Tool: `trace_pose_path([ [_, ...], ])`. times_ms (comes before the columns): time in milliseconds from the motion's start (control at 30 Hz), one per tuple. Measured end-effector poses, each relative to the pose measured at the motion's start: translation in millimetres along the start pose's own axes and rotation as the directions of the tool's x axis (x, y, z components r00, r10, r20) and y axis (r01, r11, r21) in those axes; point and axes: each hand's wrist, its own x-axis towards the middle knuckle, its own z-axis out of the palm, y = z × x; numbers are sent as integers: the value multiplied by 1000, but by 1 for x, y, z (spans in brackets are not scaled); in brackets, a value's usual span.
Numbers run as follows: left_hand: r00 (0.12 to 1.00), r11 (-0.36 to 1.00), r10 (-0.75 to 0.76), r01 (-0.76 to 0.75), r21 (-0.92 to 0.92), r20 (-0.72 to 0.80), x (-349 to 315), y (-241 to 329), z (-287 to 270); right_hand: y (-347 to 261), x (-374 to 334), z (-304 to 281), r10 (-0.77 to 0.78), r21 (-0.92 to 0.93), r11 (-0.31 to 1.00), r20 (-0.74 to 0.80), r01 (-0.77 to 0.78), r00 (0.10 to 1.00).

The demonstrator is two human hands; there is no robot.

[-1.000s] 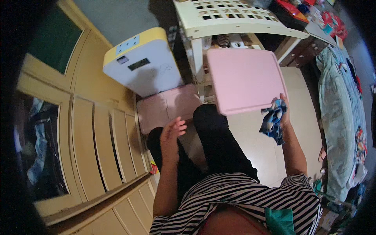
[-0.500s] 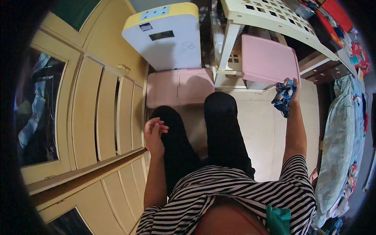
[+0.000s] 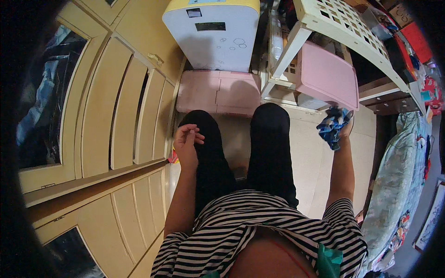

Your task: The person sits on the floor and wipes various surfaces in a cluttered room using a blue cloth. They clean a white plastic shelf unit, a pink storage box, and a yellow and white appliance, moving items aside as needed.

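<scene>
My right hand (image 3: 346, 130) is closed on a bunched blue checked cloth (image 3: 330, 126), slightly blurred. It is at the near right corner of a flat pink panel (image 3: 327, 76) under a cream plastic rack; whether the cloth touches the panel I cannot tell. Most of my right fingers are hidden behind the cloth. Above my left knee, my left hand (image 3: 187, 140) is held with its fingers loosely bent and apart, nothing in them. Both knees, in black trousers, point forward.
Cream cupboard doors (image 3: 99, 106) with slats line the left side. Ahead, a white and yellow appliance (image 3: 227, 44) stands behind a pink box (image 3: 238, 92). The cream rack (image 3: 343, 24) has lattice shelves. A bed with a pale green cover (image 3: 394, 167) runs along the right.
My view has shifted, so the furniture ahead appears farther right and higher. My right hand and the cloth have come a little nearer to me. My left hand stays by the knee.
</scene>
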Motion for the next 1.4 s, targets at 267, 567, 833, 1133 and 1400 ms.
trace_pose_path([
  [267,999,993,-3,7,115,-34,4,16,-16,-1,-71,159,247,130,964,-102,-234,964],
  [567,987,986,113,-97,139,-115,31,16,-51,122,-45,269,615,152,750,195,-643,764],
  [833,983,986,98,-75,146,-158,16,18,-73,346,-8,190,676,18,711,261,-703,689],
  [1133,976,950,160,-111,293,-147,4,30,-67,450,15,188,762,287,615,25,-735,647],
  [1400,960,906,253,-191,379,-121,-10,30,-86,473,37,244,743,403,656,-200,-638,638],
])
